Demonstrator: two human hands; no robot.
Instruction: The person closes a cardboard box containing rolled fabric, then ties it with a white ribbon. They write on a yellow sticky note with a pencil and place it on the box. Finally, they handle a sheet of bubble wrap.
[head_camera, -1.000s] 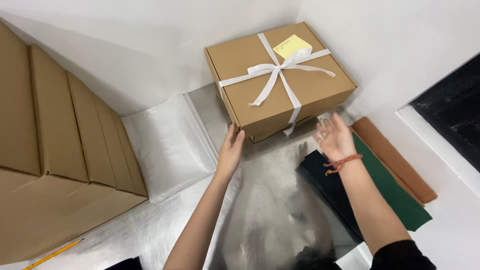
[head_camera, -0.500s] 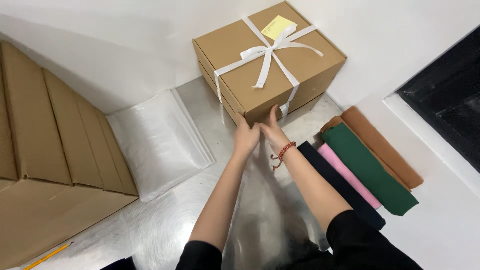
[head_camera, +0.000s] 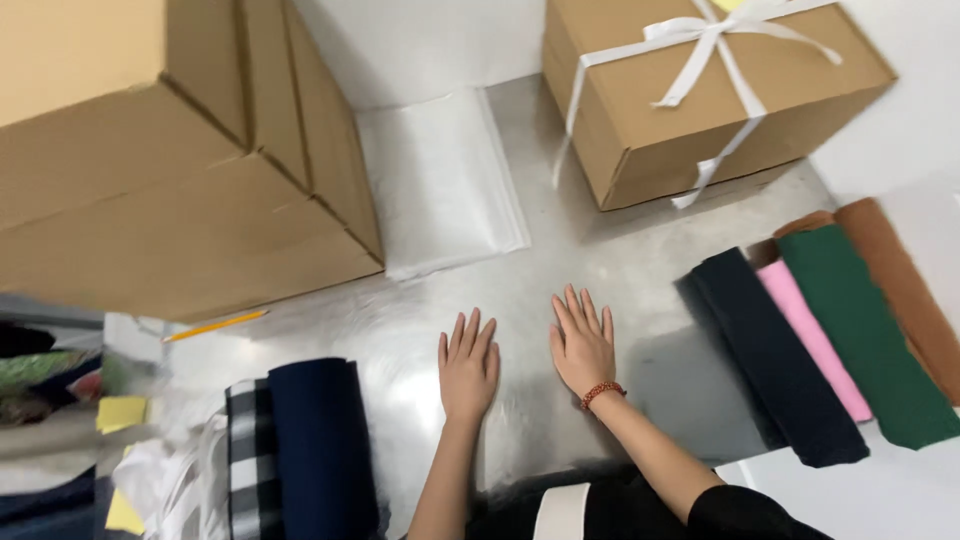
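My left hand (head_camera: 467, 368) and my right hand (head_camera: 581, 345) lie flat, palms down and fingers spread, side by side on the shiny metal tabletop (head_camera: 620, 275). Neither holds anything. A red bead bracelet circles my right wrist. Beyond them stands a brown cardboard gift box (head_camera: 700, 100) tied with a white ribbon, apart from both hands. A stack of clear plastic bags (head_camera: 440, 180) lies to its left.
Large brown cartons (head_camera: 170, 170) fill the far left. Rolled fabrics in navy, pink, green and brown (head_camera: 830, 330) lie at the right. A navy roll and plaid cloth (head_camera: 300, 450) sit at the near left, with a yellow pencil (head_camera: 215, 325) and yellow notes (head_camera: 120, 412).
My hands left the gift box's front side and drew back toward me, now resting flat on the table. The view shifted left and down, revealing the fabrics at the near left.
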